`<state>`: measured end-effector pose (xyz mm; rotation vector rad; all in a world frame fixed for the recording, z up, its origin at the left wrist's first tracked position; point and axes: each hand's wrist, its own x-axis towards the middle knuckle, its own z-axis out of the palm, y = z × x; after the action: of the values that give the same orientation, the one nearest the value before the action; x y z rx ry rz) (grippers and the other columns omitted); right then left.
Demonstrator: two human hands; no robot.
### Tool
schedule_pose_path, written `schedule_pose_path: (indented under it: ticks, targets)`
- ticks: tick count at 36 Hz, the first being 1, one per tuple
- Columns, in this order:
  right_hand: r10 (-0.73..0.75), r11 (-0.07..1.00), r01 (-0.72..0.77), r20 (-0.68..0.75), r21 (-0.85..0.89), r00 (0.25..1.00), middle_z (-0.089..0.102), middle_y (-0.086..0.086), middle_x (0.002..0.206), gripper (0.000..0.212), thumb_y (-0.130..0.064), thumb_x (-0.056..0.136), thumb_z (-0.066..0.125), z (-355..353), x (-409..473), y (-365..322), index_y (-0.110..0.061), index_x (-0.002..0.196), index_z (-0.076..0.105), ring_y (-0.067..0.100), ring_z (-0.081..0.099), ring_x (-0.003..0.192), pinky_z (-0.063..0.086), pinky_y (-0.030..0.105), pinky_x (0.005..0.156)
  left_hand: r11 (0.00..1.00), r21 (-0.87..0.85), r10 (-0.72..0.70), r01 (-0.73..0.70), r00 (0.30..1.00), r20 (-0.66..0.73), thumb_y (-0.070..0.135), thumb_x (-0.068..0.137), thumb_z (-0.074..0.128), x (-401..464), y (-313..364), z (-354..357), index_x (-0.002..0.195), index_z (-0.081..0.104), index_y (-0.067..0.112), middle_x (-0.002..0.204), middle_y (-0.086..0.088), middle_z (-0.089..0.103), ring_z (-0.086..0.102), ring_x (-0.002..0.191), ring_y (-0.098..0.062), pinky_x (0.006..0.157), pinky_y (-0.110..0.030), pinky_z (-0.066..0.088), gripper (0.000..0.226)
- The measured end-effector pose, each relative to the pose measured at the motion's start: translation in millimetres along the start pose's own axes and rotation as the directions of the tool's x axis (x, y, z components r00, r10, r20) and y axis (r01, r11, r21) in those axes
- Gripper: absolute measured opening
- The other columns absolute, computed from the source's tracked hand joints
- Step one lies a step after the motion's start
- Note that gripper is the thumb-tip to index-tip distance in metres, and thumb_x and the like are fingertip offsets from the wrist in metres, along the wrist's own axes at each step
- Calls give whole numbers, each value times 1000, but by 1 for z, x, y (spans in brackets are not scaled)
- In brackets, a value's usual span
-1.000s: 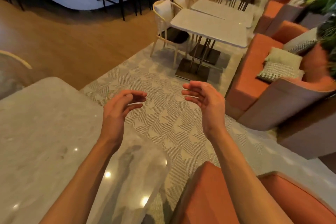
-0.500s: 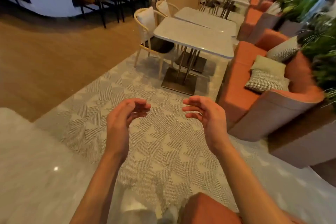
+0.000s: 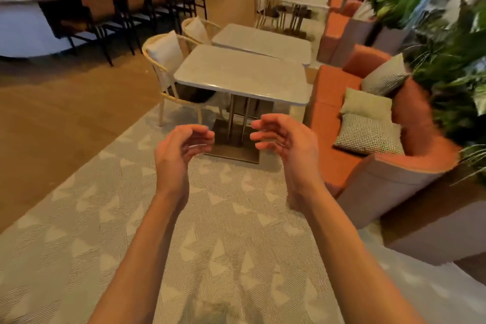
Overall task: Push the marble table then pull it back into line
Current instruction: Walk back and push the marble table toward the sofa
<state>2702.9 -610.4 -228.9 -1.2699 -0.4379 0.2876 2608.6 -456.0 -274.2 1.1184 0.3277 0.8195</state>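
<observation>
Closer now, the marble table (image 3: 240, 75) stands just ahead beside the orange sofa (image 3: 334, 102); left hand (image 3: 176, 155) and right hand (image 3: 286, 144) hover empty, fingers loosely curled, not yet touching it

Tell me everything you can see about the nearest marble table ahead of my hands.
The marble table has a pale grey, glossy rectangular top with rounded corners, standing level on slim metal posts fixed to a flat dark base plate on the patterned rug. A wicker chair sits on its left, an orange sofa on its right. Nothing lies on it; neither hand touches it.
</observation>
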Motion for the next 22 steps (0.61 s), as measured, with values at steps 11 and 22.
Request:
schedule_pose_path:
  ticks: [11,22]
  targets:
    - [-96,995,95,-35,-21,995,78,11,92,31,-30,91,51,47,173,2,-10,95,73,23,72,78,57,29,67,988,64,127,-140,975,183,20,93,46,199,13,10,79,79,22,83,-6,77,72,83,-25,76,-31,58,36]
    - [-193,980,199,-410,-28,891,76,8,92,27,-21,102,48,119,343,10,-14,94,73,22,72,80,56,26,64,996,17,85,-87,990,110,28,88,53,402,27,-12,96,73,22,97,-2,74,70,90,-21,75,-34,57,23]
